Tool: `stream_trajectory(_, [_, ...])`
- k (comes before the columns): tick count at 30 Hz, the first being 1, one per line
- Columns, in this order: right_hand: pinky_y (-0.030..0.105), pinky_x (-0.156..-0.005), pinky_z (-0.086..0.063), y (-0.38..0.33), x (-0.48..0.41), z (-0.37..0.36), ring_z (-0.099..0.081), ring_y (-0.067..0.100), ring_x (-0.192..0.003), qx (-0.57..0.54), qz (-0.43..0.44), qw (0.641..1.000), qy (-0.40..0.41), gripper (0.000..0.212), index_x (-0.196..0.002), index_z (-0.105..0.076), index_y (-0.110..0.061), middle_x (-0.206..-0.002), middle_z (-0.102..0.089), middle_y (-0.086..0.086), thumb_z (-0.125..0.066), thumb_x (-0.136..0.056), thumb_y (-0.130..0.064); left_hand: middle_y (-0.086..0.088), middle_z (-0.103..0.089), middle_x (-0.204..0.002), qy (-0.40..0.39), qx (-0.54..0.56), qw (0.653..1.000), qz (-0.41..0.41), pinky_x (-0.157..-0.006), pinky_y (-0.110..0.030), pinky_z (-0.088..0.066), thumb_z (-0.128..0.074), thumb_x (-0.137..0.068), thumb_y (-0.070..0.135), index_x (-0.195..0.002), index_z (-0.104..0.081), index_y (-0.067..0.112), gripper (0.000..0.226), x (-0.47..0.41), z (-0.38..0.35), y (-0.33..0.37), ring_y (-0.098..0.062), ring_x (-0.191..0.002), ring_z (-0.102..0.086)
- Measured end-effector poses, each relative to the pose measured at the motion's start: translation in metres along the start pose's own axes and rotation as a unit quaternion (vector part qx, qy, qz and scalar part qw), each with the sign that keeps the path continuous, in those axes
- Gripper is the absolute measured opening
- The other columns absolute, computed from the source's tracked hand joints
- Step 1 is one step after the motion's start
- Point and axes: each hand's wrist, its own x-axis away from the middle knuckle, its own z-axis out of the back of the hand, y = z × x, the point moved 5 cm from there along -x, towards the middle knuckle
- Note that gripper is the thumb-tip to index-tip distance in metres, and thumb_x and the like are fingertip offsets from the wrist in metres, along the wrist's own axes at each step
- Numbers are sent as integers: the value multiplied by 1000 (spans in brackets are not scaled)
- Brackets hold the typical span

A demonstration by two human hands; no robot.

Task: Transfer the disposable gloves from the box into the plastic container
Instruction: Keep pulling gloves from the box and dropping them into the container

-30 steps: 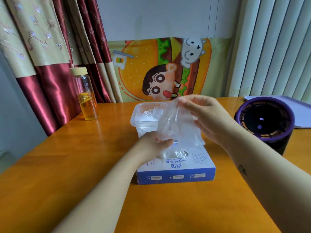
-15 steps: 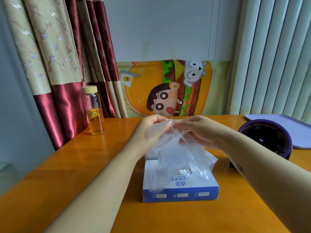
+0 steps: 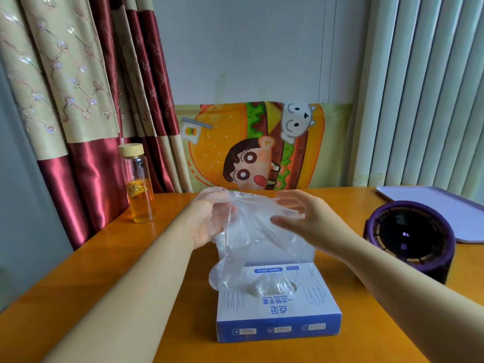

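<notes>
A clear disposable glove (image 3: 248, 242) hangs in the air above the blue and white glove box (image 3: 277, 313), which lies on the wooden table. My left hand (image 3: 207, 221) grips the glove's upper edge with curled fingers. My right hand (image 3: 301, 221) is to the right of it, fingers spread and straight, touching the film. More crumpled gloves (image 3: 272, 286) poke out of the box's top opening. The clear plastic container (image 3: 305, 248) stands just behind the box and is mostly hidden by the hanging glove.
A glass bottle (image 3: 137, 184) with orange liquid stands at the back left. A round purple device (image 3: 411, 239) sits at the right, with a lavender tray (image 3: 445, 205) behind it. A cartoon poster, curtains and blinds line the far edge.
Both hands have lifted the glove clear of the box. My hands have drawn apart, and my right hand has gone from pinching the glove to spread fingers.
</notes>
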Motion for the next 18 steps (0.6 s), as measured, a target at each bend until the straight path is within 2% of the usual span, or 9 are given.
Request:
stream_trajectory(3, [24,-84,-54,6,-19,5,-68,5,-84,-137,-74,987,34,17,-97,-69,-18,-91,-73,-7,-65,-86,-31,-6,-61,-71,-19,-10,1000,6,-54,-28,-52,-55,-94,6,-93,-52,7,4,-3,2,-2,-17,-64,-62])
stream_trajectory(6, [26,-74,-53,8,-36,6,-69,7,-69,-202,-110,971,70,14,-89,-68,-14,-76,-72,-4,-61,-90,-26,-8,-67,-82,-4,-20,999,33,-58,-31,-55,-52,-98,13,-101,-57,6,9,-8,13,-4,-18,-74,-65])
stream_trajectory(8, [24,-64,-50,11,-51,8,-64,10,-59,-163,-116,975,99,16,-90,-67,-11,-72,-68,-2,-59,-92,-25,-14,-70,-105,2,-36,997,66,-77,-40,-58,-53,-98,17,-116,-60,10,20,-12,21,-8,-25,-92,-67])
stream_trajectory(9, [18,-56,-48,12,-59,10,-59,10,-55,-126,-117,979,108,15,-90,-66,-11,-71,-65,-2,-58,-93,-24,-15,-68,-114,4,-57,995,78,-85,-43,-56,-54,-98,19,-117,-61,14,22,-13,24,-10,-26,-93,-65])
stream_trajectory(11, [12,-43,-40,18,-76,13,-52,9,-50,-34,-108,987,111,13,-94,-65,-11,-73,-62,-1,-55,-95,-20,-13,-65,-118,45,-128,987,85,-88,-41,-55,-56,-96,22,-120,-60,17,24,-16,36,-7,-18,-78,-59])
stream_trajectory(12, [13,-44,-39,22,-83,13,-52,10,-54,14,-98,989,105,14,-97,-66,-11,-80,-63,1,-53,-95,-18,-10,-63,-118,79,-170,979,79,-87,-39,-55,-56,-96,22,-123,-58,17,28,-18,45,-3,-15,-76,-56])
stream_trajectory(14, [21,-59,-43,32,-94,12,-56,17,-72,97,-82,988,88,19,-102,-68,-8,-95,-66,6,-52,-95,-16,-5,-57,-125,146,-279,948,36,-88,-35,-51,-55,-97,24,-130,-53,16,34,-26,64,11,-18,-95,-57])
stream_trajectory(16, [25,-68,-42,45,-102,7,-58,21,-82,153,-66,984,64,19,-100,-68,-7,-98,-68,9,-52,-94,-14,-4,-54,-132,207,-389,896,-56,-85,-28,-43,-54,-97,23,-132,-52,17,36,-32,76,33,-18,-111,-54])
stream_trajectory(18, [26,-65,-42,56,-106,-1,-58,23,-80,206,-60,976,30,18,-99,-67,-9,-92,-68,8,-51,-95,-15,2,-53,-127,220,-455,840,-198,-80,-20,-41,-55,-95,20,-125,-58,19,30,-30,63,56,-12,-105,-54])
